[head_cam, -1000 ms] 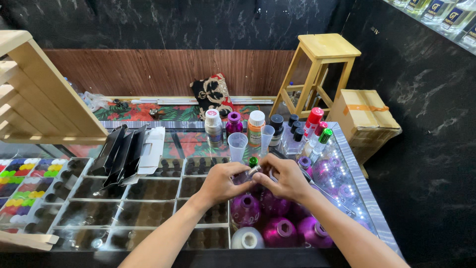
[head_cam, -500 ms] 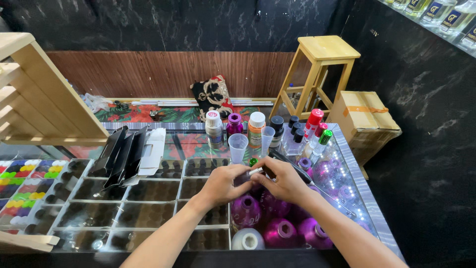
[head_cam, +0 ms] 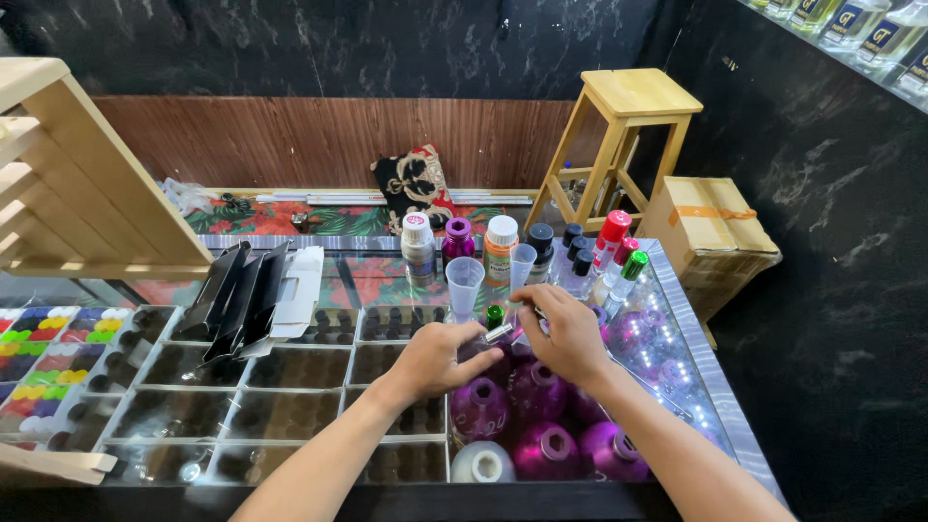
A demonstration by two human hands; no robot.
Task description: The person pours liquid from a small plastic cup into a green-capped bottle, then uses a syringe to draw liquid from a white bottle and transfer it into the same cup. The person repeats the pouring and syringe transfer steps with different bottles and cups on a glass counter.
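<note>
Left edge: coloured caps sat in a tray; wooden rack stood above it.
Tray grid: dark divided trays of small black bottles filled the tabletop left of centre; flat black cartons leaned across them.
Left hand: left hand was closed round a small dark vial, fingers wrapped tight, silver neck poking out toward the other hand.
Vial position: held low, just above the purple bottles, in front of the clear measuring cup.
Right hand: right hand was curled over the vial's neck end, fingers narrow and bent; whether they pinched a cap or nozzle could not be told, the palm hid it.
Back row: white-capped bottle, orange-labelled bottle, black-capped and red-capped bottles stood close behind the hands.
Doing it well (judgement): vial should stay upright and steady in the left grip; right fingertips should work square on the neck, no side force.
Risk (judgement): elbows and wrists were close to the measuring cup and the small green-capped bottle; a sideways jerk could tip them.
Right side: wooden stool and cardboard box stood beyond the tabletop, well apart from the hands.
</note>
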